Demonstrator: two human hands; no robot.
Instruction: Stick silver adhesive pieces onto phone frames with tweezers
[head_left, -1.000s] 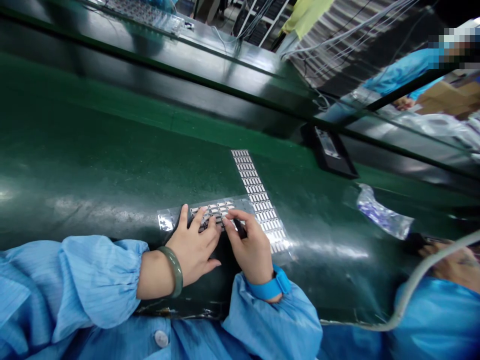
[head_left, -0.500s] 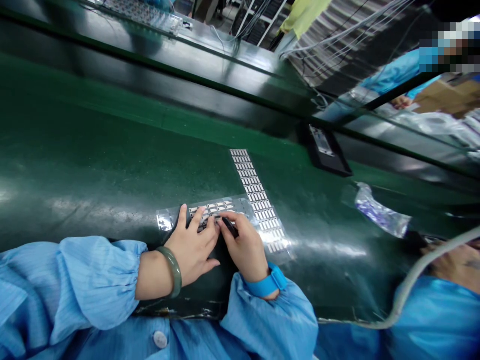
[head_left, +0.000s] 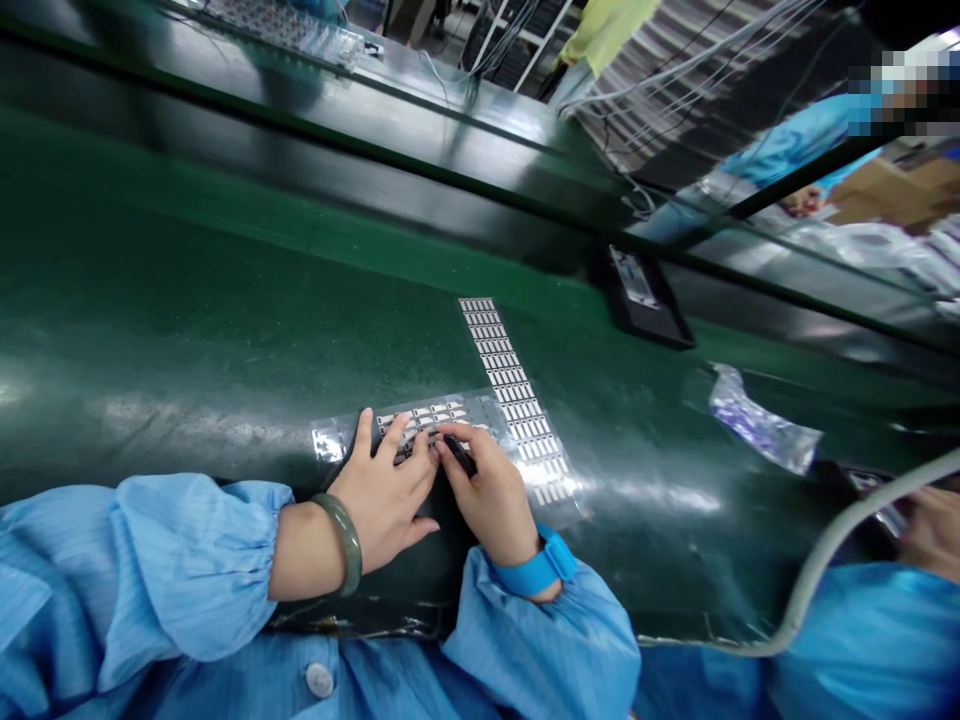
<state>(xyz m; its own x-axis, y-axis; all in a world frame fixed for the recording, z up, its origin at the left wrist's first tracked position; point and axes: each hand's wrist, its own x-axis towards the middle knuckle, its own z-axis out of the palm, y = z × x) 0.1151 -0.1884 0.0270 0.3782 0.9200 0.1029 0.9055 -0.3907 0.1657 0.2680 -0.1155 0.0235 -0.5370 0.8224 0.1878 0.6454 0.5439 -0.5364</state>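
Observation:
My left hand [head_left: 386,495], with a green bangle at the wrist, lies with fingers spread on a clear sheet [head_left: 330,440] bearing rows of small pale strips. My right hand [head_left: 487,490], wearing a blue wristband, pinches a small black tool [head_left: 460,456]; its tip meets the sheet beside my left fingertips. What lies under the fingertips is hidden. Touching the right end of this sheet is a long strip sheet [head_left: 510,375] with many rows of small white pieces, slanting away across the green table [head_left: 225,330].
A black tray [head_left: 649,300] with a metallic piece stands at the back right. Nearer is a crumpled plastic bag [head_left: 761,420]. A grey hose [head_left: 817,570] curves at the right, beside another person's hand [head_left: 934,530] and blue sleeve. Beyond the rail, another blue-sleeved person is visible.
My hands have barely moved. The black tray has shifted slightly left. At the right edge, the other person's hand has moved, and a dark object with a metallic part now shows beside it.

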